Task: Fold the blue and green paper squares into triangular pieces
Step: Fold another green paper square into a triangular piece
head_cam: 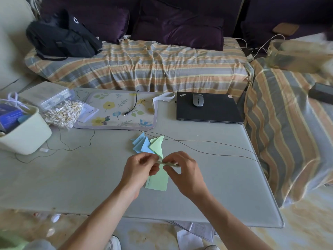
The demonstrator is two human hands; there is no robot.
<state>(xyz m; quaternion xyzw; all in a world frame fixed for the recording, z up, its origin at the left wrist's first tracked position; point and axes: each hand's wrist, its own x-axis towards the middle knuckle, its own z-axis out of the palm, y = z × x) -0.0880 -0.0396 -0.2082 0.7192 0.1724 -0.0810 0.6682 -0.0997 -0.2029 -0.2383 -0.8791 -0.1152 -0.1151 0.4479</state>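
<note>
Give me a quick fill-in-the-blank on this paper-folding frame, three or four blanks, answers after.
1. Both hands, left hand and right hand, pinch a strip of ____ paper.
2. The grey mouse sits on a closed black ____.
3. Of the folded triangles beyond the hands, those on the left are ____.
4. The black backpack rests on the striped ____.

Answers: green; laptop; blue; sofa

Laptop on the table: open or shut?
Shut: the laptop lies flat with its lid down, and a mouse rests on top.
</note>
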